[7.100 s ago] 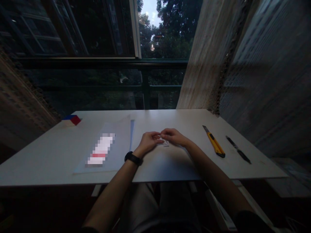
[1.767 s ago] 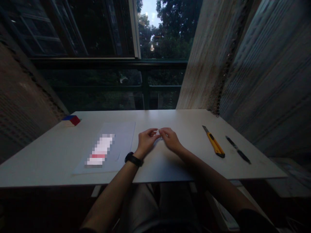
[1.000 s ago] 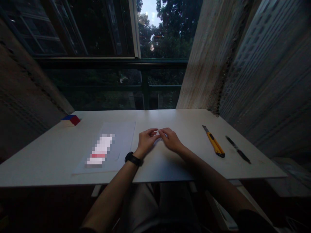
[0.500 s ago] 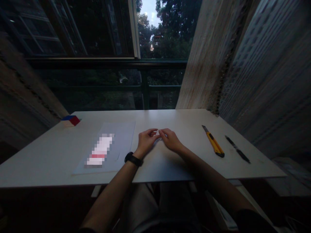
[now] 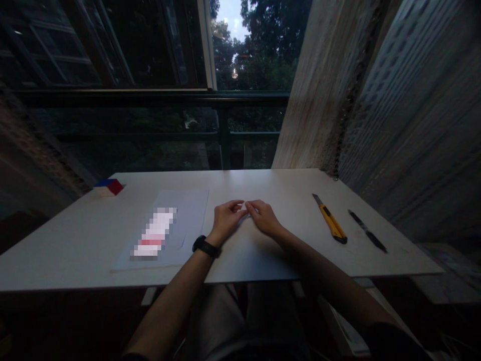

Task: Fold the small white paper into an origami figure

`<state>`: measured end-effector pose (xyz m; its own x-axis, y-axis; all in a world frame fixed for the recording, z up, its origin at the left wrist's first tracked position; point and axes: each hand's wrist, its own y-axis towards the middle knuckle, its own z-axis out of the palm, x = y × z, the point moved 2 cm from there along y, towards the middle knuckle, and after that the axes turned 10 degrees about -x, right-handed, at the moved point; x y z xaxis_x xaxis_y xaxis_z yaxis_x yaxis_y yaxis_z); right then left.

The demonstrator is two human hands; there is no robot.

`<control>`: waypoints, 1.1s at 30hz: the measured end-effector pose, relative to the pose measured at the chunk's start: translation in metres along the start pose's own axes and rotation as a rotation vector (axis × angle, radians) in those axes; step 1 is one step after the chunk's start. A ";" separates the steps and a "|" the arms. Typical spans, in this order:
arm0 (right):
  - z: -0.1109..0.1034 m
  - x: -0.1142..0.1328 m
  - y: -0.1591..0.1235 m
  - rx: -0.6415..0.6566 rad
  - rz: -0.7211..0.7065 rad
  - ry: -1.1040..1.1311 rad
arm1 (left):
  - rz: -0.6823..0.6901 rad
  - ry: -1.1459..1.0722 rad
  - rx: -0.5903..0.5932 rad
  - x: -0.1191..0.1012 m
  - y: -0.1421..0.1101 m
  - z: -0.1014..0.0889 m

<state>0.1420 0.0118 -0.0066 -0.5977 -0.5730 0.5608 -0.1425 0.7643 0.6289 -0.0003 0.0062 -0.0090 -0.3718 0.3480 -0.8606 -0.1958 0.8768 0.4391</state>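
Note:
Both my hands meet over the middle of the white table (image 5: 259, 260). Between their fingertips is a small white piece (image 5: 244, 206) that looks like paper, mostly hidden by the fingers. My left hand (image 5: 226, 218), with a black watch (image 5: 206, 246) on its wrist, pinches it from the left. My right hand (image 5: 264, 216) is closed on it from the right, thumb and fingers pressed together. To the left of my left hand lie white paper sheets (image 5: 195, 213), with a blurred-out pinkish-white strip (image 5: 156, 233) on top.
A yellow box cutter (image 5: 329, 220), blade showing, lies right of my right arm. Beside it is a black pen (image 5: 367, 231). A cube (image 5: 109, 187) with blue, red and white faces stands at the table's far left. Curtains and a window are beyond the table.

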 end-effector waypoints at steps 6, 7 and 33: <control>0.003 -0.002 -0.001 0.017 -0.069 -0.021 | 0.006 0.039 0.009 -0.002 0.000 -0.001; 0.003 -0.003 -0.001 0.024 -0.078 -0.025 | 0.007 0.047 0.009 -0.002 0.000 -0.001; -0.011 -0.003 0.006 0.247 -0.173 -0.012 | -0.023 0.027 0.066 0.004 0.001 0.001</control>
<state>0.1516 0.0154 0.0013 -0.5570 -0.6984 0.4494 -0.4294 0.7054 0.5639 -0.0013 0.0084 -0.0127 -0.3928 0.3192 -0.8624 -0.1449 0.9046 0.4008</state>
